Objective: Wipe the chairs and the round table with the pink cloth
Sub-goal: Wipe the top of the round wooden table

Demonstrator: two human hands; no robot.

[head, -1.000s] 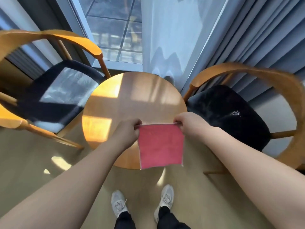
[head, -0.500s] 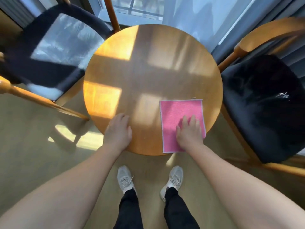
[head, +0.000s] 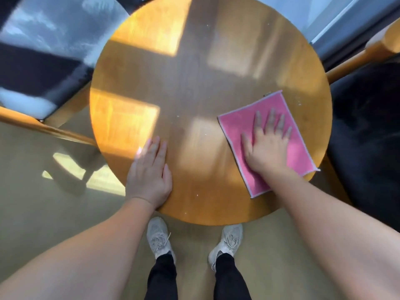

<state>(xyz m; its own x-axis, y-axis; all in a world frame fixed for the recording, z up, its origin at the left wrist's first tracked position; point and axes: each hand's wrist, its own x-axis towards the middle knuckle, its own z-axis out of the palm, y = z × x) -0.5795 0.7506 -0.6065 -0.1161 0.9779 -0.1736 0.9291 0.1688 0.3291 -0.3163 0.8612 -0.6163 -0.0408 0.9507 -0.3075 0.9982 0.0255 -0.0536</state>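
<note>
A pink cloth (head: 242, 124) lies flat on the right side of the round wooden table (head: 194, 72), one corner just past the rim. My right hand (head: 267, 146) presses flat on the cloth, fingers spread. Flat on the bare wood near the front-left rim rests my left hand (head: 149, 176), holding nothing. A dark-cushioned wooden chair (head: 43, 68) stands left of the table. Another dark-cushioned chair (head: 365, 131) stands on the right, its wooden arm (head: 355, 61) close to the table rim.
Small pale specks dot the tabletop. Window glass and a blue-grey curtain (head: 337, 24) run along the far right. My feet in pale sneakers (head: 159, 237) stand on the beige floor just below the table's front edge.
The cloth went from held up by both hands to lying on the table. My right hand has slid it rightward toward the rim and turned it. The camera has come closer to the table.
</note>
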